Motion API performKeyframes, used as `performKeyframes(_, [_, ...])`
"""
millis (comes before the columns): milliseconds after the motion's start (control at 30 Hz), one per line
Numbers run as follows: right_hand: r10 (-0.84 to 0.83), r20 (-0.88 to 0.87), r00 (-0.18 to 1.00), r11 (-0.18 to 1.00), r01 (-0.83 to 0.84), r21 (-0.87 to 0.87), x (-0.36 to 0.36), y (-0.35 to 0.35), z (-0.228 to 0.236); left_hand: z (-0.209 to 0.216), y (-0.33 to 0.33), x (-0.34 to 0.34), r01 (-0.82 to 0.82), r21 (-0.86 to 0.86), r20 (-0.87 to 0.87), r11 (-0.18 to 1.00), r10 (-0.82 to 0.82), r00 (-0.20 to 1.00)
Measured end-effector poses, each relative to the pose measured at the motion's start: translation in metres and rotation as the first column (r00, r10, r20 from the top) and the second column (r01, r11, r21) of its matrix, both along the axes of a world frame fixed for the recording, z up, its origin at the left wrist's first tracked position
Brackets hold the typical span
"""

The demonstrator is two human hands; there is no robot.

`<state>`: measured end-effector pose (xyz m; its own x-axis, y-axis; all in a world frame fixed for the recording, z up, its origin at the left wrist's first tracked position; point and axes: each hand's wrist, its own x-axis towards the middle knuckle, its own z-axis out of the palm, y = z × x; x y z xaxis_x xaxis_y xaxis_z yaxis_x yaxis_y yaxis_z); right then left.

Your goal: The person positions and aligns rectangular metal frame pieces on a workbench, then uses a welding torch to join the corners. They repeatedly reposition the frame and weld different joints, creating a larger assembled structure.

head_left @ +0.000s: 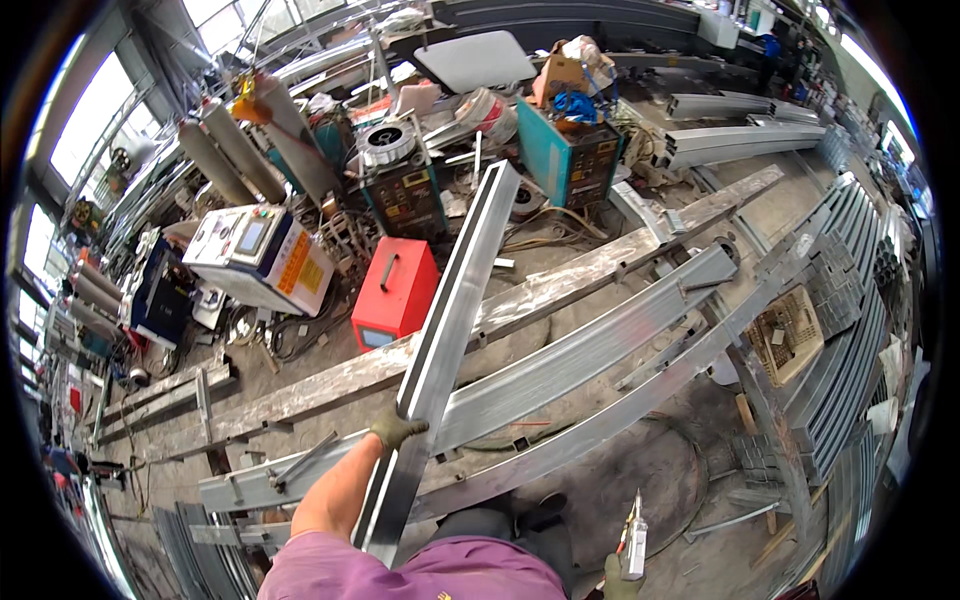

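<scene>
My left hand [397,431], in an olive work glove, is closed round the edge of a long galvanized steel channel [455,300]. The channel slants from beside my body up to the far middle, its open slot showing along one side. Low at the right, my gloved right hand [620,582] grips a white and silver tool [636,540] with a thin pointed tip and a bit of red; its exact kind is unclear. Under the held channel lies a wide galvanized beam [590,350], and nearer me another long metal bar [570,445] crosses it.
A red box-shaped machine [396,292] and a white machine [262,252] stand beyond the long rusty rail [560,280]. Gas cylinders [215,165] rise at the back left. At right are a yellow crate [785,335] and stacked steel profiles [845,300]. Cables lie across the floor.
</scene>
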<state>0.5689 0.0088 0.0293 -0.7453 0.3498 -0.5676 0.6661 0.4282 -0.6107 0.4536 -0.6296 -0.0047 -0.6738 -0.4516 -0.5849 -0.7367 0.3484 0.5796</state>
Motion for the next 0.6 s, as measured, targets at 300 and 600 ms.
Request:
performKeyframes(300, [0.214,-0.182,0.960,0.976,-0.216,0.008,-0.078,-0.013,0.010,-0.031,0.001,0.011,0.002,-0.334,0.115,0.942,0.039,0.993])
performKeyframes(600, [0.221,-0.168,0.961,0.975,-0.218,0.041,-0.071,-0.008,0.015,0.039,0.048,-0.023,0.093,-0.512,0.272,0.854,0.058,0.961])
